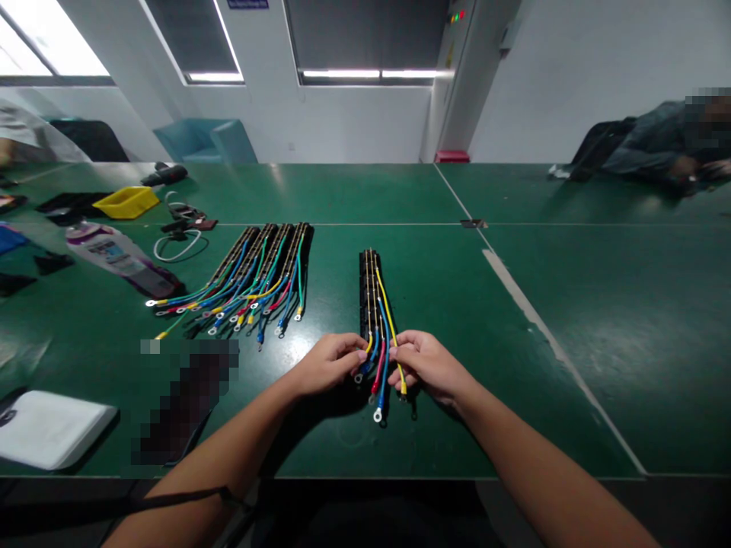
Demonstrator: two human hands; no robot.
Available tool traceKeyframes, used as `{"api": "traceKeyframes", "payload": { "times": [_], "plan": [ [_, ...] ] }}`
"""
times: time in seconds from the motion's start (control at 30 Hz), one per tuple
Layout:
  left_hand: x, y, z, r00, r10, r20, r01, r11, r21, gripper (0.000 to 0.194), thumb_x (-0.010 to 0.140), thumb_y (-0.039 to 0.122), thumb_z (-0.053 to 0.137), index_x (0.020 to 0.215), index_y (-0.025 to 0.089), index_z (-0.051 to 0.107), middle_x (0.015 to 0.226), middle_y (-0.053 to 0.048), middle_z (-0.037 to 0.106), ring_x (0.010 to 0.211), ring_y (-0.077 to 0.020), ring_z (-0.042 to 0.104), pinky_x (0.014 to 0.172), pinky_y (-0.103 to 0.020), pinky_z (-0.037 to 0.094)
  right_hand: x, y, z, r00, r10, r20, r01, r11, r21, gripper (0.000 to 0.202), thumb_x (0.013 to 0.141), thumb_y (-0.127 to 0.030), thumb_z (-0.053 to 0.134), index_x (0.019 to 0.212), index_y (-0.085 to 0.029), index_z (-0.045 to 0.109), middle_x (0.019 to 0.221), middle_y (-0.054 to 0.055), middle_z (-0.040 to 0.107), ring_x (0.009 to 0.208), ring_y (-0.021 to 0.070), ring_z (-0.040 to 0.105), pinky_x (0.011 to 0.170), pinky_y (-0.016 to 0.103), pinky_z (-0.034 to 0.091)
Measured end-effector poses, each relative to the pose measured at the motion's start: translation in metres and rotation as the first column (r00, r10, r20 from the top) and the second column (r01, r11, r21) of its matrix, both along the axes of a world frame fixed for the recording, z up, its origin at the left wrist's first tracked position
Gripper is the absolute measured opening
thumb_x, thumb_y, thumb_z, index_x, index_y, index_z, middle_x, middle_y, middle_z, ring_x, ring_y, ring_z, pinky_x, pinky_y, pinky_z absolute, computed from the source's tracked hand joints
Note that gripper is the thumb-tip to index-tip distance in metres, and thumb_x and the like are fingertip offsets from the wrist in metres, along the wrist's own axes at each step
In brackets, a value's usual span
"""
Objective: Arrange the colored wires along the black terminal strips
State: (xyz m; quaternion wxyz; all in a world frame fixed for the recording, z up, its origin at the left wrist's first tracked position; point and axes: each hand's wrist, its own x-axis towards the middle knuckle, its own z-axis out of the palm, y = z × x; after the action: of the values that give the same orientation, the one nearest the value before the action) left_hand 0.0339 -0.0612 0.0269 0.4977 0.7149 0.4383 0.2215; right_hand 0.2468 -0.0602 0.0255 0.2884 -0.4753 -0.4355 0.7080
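Wires [387,303] overlie green table [605,320]; centre window [365,38] seems shaded.

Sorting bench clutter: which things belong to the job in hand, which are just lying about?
Belongs:
black strip and its coloured wires
likely the similar wired strips at left

Apparently lying about:
yellow tray
bottle
white cable
white box-like item

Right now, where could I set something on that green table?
Bare room: the green tabletop between the right hand and the pale tape strip, and right of it. Crowded: the left side, with wired black strips, a bottle and a yellow bin; and colored wires between right hand and left hand.
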Motion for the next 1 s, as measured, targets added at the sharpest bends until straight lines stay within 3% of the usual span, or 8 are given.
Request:
{"api": "traceKeyframes", "payload": {
  "times": [0.13,0.3,0.43,0.57,0.7,0.87,1.0],
  "plan": [
    [-0.003,-0.001,0.003,1.0,-0.021,0.01,0.022,0.999,-0.041,0.027,0.087,0.029,0.045,0.105,0.016,0.06,0.066,0.002,0.056,0.056,-0.0097,0.05,0.052,-0.019,0.036,0.001,-0.001,-0.001,0.998,0.016,-0.058,-0.019,0.998,-0.066,0.017,0.078,-0.026,0.065,0.083,-0.012,0.055,0.071,0.005,0.066,0.045,0.009,0.061,0.035,0.015,0.043],
    [-0.002,-0.002,0.005,0.994,-0.105,-0.03,0.105,0.994,-0.006,0.037,0.082,0.034,0.057,0.113,0.014,0.056,0.063,0.004,0.051,0.057,-0.0097,0.046,0.053,-0.02,0.033,-0.005,-0.004,-0.004,0.99,0.023,-0.137,-0.034,0.996,-0.079,0.025,0.077,-0.033,0.069,0.082,-0.011,0.059,0.052,-0.003,0.055,0.035,0.0029,0.045,0.03,0.011,0.032],
    [0.0,-0.005,0.007,0.994,-0.065,-0.083,0.071,0.995,0.071,0.039,0.08,0.036,0.06,0.113,0.014,0.058,0.068,0.002,0.053,0.06,-0.0105,0.045,0.054,-0.02,0.033,-0.014,-0.009,-0.003,0.977,-0.035,-0.211,-0.009,0.979,-0.203,0.02,0.077,-0.03,0.069,0.078,-0.012,0.059,0.048,-0.005,0.052,0.032,0.0014,0.038,0.029,0.011,0.027],
    [0.001,-0.005,0.006,0.997,0.003,-0.073,0.008,0.989,0.15,0.039,0.078,0.035,0.065,0.113,0.017,0.062,0.084,-0.001,0.063,0.071,-0.0134,0.052,0.062,-0.021,0.038,-0.021,-0.014,0.0,0.964,-0.109,-0.242,0.056,0.975,-0.216,0.017,0.081,-0.028,0.066,0.083,-0.011,0.063,0.061,0.002,0.062,0.045,0.0083,0.055,0.043,0.019,0.047],
    [0.001,-0.003,0.002,1.0,-0.012,-0.002,0.012,0.99,0.144,0.038,0.079,0.036,0.065,0.113,0.019,0.064,0.099,-0.003,0.068,0.084,-0.0164,0.058,0.074,-0.024,0.042,-0.025,-0.019,-0.002,0.936,-0.174,-0.307,0.093,0.961,-0.261,0.013,0.081,-0.026,0.065,0.086,-0.014,0.061,0.065,0.002,0.062,0.049,0.01,0.057,0.047,0.022,0.049],
    [0.002,-0.003,0.002,0.995,-0.05,-0.082,0.064,0.982,0.177,0.037,0.087,0.043,0.052,0.108,0.017,0.068,0.084,-0.002,0.068,0.067,-0.0126,0.054,0.061,-0.02,0.037,-0.029,-0.02,-0.003,0.816,-0.239,-0.526,-0.067,0.865,-0.497,0.011,0.082,-0.022,0.063,0.088,-0.014,0.059,0.067,0.001,0.062,0.051,0.0078,0.055,0.047,0.019,0.043],
    [0.003,-0.005,0.008,0.987,-0.111,-0.116,0.132,0.972,0.194,0.041,0.091,0.045,0.045,0.105,0.014,0.068,0.068,0.0,0.061,0.057,-0.01,0.047,0.054,-0.019,0.032,-0.03,-0.019,-0.001,0.792,-0.315,-0.523,-0.082,0.794,-0.602,0.013,0.084,-0.027,0.062,0.088,-0.016,0.057,0.061,-0.002,0.057,0.045,0.005,0.05,0.042,0.015,0.036]
  ]
}}
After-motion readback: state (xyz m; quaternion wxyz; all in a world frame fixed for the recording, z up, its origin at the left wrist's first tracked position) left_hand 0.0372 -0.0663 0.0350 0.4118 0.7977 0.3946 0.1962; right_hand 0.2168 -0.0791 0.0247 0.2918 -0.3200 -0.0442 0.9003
